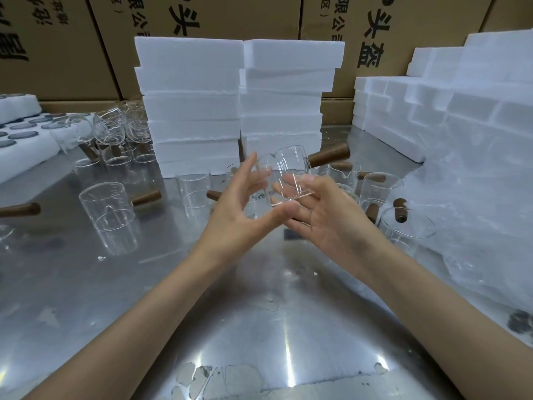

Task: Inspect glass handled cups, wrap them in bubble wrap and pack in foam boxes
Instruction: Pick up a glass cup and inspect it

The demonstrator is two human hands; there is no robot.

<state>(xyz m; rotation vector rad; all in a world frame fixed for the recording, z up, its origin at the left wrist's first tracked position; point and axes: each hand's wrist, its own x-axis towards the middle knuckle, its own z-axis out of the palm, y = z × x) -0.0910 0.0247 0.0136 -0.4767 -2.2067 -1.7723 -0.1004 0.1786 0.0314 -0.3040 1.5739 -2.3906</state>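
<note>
The table (259, 327) lies nearest, bare steel under both forearms; above it, in front of the foam stack (236, 105), the cup (284, 180) is held up off the table, likely so light passes through the glass for inspection. The left hand (239, 209) stands left of the cup, fingers spread and nearly straight, thumb under its base; the right hand (323, 215) lies palm-up beneath it, fingers loosely extended, cradling rather than gripping; the wooden handle (328, 157) points right, toward the bubble wrap (473, 215).

Printed cardboard cartons (57, 47) wall in a glare-streaked steel table (259, 327).
</note>
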